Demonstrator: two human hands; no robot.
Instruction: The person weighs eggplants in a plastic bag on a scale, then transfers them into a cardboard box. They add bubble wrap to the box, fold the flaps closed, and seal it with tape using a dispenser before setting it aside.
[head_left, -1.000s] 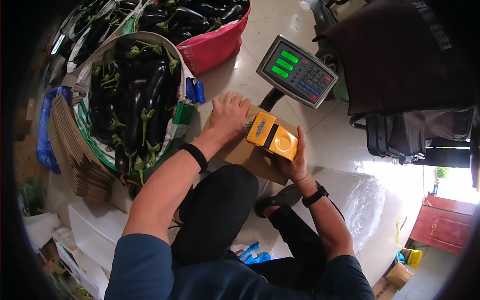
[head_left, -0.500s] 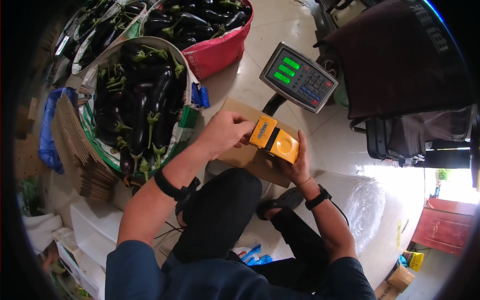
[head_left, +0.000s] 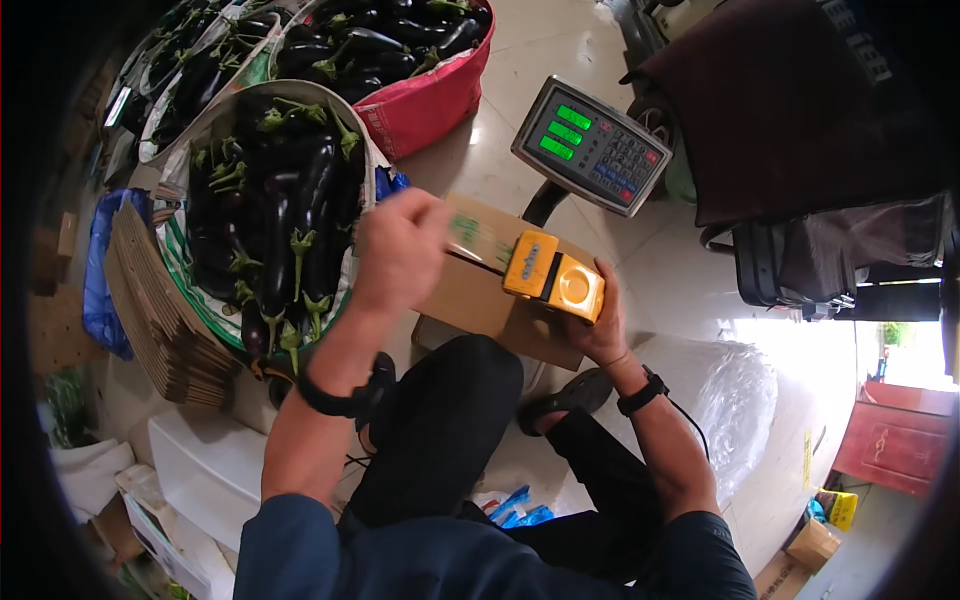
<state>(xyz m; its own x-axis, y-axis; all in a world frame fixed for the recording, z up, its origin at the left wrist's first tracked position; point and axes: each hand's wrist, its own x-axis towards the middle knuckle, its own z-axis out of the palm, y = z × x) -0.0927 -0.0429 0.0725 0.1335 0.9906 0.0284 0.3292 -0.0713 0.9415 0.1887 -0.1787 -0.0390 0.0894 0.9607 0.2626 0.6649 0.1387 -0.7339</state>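
Observation:
My right hand (head_left: 604, 325) is closed around a yellow tape dispenser (head_left: 530, 268) with a black band and a round raised disc. From its left side, a clear strip of tape (head_left: 478, 238) with green print stretches toward my left hand (head_left: 403, 250). That hand is blurred and closed, apparently gripping the strip's end; its fingertips are hard to see. Under the strip and dispenser is a brown cardboard box (head_left: 462, 300), in front of a digital scale display (head_left: 592, 146) with green lit readouts.
A bag of eggplants (head_left: 275, 210) stands left of the box, and a red bag (head_left: 440, 100) of eggplants behind it. Flattened cardboard (head_left: 165, 300) leans at the left. A dark chair-like object (head_left: 780, 120) stands at right, with clear plastic wrap (head_left: 735, 405) below it.
My left hand has moved from the dispenser's edge left toward the eggplant bag, and a green-printed strip now spans the gap. My right hand stays nearly still with the dispenser.

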